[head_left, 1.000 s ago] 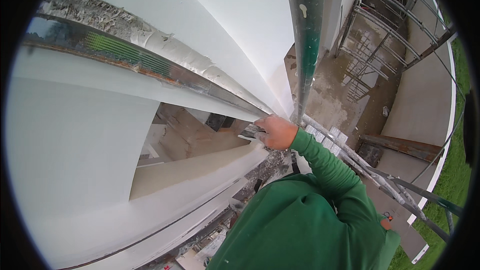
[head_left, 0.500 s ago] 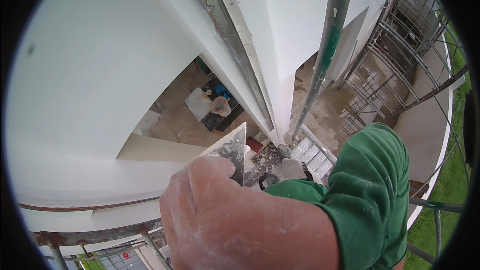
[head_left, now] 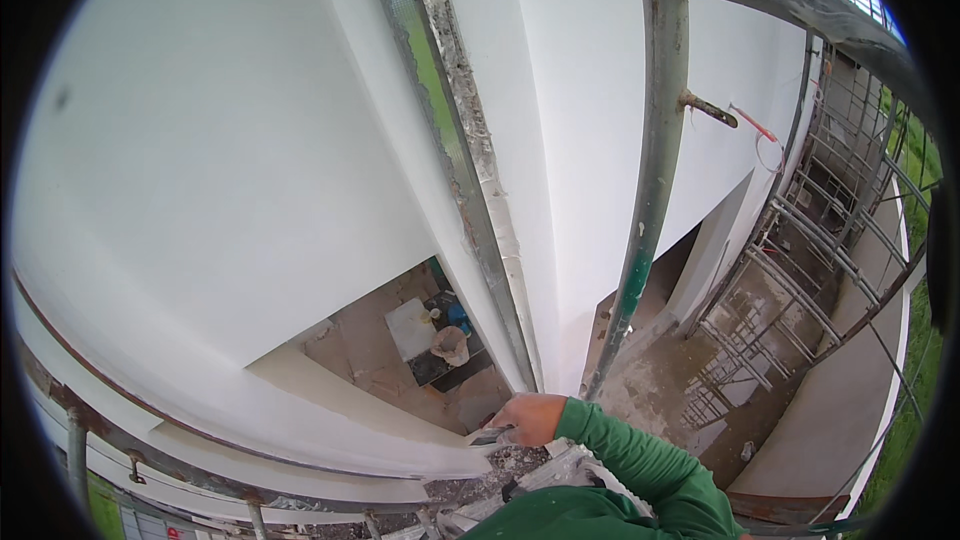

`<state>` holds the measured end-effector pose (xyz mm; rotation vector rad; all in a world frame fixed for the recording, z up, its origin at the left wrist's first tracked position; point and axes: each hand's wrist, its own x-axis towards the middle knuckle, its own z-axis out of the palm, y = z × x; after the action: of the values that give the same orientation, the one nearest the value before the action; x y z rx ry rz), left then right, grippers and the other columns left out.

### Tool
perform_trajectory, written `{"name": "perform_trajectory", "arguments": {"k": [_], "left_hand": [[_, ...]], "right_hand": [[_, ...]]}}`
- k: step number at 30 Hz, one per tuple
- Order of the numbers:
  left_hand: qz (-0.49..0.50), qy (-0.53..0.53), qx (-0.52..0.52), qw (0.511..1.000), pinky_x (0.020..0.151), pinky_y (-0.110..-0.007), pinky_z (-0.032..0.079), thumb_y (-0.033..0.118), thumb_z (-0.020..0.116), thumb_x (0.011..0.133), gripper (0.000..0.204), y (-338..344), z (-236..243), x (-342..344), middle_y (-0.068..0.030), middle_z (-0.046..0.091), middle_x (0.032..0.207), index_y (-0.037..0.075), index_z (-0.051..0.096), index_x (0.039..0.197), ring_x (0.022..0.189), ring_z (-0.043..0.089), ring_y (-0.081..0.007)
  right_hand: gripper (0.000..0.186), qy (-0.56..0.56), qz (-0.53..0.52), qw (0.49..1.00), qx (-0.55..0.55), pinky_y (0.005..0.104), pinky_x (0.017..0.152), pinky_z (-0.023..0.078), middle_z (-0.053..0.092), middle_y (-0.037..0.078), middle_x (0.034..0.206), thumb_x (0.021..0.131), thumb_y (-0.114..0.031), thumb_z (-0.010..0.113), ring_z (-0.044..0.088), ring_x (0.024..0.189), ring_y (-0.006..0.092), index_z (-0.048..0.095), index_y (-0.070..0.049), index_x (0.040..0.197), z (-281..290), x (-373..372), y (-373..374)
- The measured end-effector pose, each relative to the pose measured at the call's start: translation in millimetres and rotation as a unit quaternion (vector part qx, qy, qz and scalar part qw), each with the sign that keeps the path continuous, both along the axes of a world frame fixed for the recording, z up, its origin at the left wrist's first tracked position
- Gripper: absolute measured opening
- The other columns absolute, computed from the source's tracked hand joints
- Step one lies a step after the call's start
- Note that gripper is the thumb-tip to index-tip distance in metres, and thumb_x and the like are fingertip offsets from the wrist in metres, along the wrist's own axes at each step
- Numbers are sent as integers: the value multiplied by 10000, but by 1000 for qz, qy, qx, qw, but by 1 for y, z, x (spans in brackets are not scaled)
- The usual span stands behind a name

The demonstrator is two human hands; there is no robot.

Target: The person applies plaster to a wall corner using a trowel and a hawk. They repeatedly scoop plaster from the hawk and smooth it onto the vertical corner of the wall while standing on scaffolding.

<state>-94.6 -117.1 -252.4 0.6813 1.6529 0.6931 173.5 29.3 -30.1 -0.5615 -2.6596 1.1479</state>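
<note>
- Green long sleeve [head_left: 630, 452] of ribbed-looking, creased cloth runs from the lower edge up to the bare right hand [head_left: 534, 420], near the bottom middle of the view.
- The right hand's grip is closed, fingers bent, pinching a flat grey metal tool [head_left: 489, 436] that points to the left; its full shape is too small to tell.
- The tool is at the inner corner of a pale window opening, just above a rough, debris-strewn grey ledge [head_left: 478, 485]; whether its edge touches the surface I cannot tell.
- The left hand is out of view, so I cannot tell how its grip stands.
- Just above the right hand ends a long, narrow grey metal strip [head_left: 460, 165] with a green-tinted section; a band of rough grey-white plaster [head_left: 474, 125] runs along its right side.
- Smooth white wall [head_left: 230, 160] fills the left; through the opening below it show a flat whitish board [head_left: 409, 328], a round beige bucket [head_left: 450, 345] and a bright blue object [head_left: 458, 316], close together.
- Right of the plaster band stands a grey metal scaffold pole [head_left: 657, 170] with a green patch low down, joined at the top to a thick grey tube [head_left: 800, 6].
- Farther right, metal scaffold frames [head_left: 795, 285] stand over a wet brown floor [head_left: 655, 415], with green grass [head_left: 872, 470] at the rim.
</note>
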Motion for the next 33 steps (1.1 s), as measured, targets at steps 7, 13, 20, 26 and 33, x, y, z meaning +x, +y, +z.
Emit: {"name": "perform_trajectory", "arguments": {"k": [7,13,20,26,33], "left_hand": [[-21,41,83,995,712,-478,528,180,519,877,341,102,62,69,-149,473,1163,132,473,1212,764,575,-245],[35,89,121,988,726,-487,530,188,507,887,351,89,106,82,-157,472,1189,133,471,1232,779,579,-251],[53,101,143,983,743,-498,532,198,494,899,362,85,123,87,-167,471,1219,134,469,1255,795,583,-258],[64,117,133,982,757,-507,534,207,482,909,373,77,128,74,-176,470,1245,135,468,1275,810,587,-265],[120,104,79,984,774,-517,536,217,469,921,386,-4,81,54,-185,468,1276,137,466,1298,826,592,-272]], "right_hand": [[492,-81,-124,984,-104,427,867,496,678,261,986,820,-383,701,660,924,388,674,-2,1131,-129,139,34],[291,-16,-2,999,-31,422,833,534,711,105,956,826,-263,572,673,854,288,732,-196,1060,-303,191,37],[216,-93,90,978,164,448,727,505,674,105,811,877,-252,518,629,723,297,706,-205,974,-368,197,72],[275,-169,84,975,119,418,808,534,708,110,923,855,-249,549,668,832,287,709,-182,1068,-310,177,84],[300,-169,37,982,71,418,824,542,715,139,947,824,-252,585,680,860,306,712,-139,1071,-309,153,79]]}}
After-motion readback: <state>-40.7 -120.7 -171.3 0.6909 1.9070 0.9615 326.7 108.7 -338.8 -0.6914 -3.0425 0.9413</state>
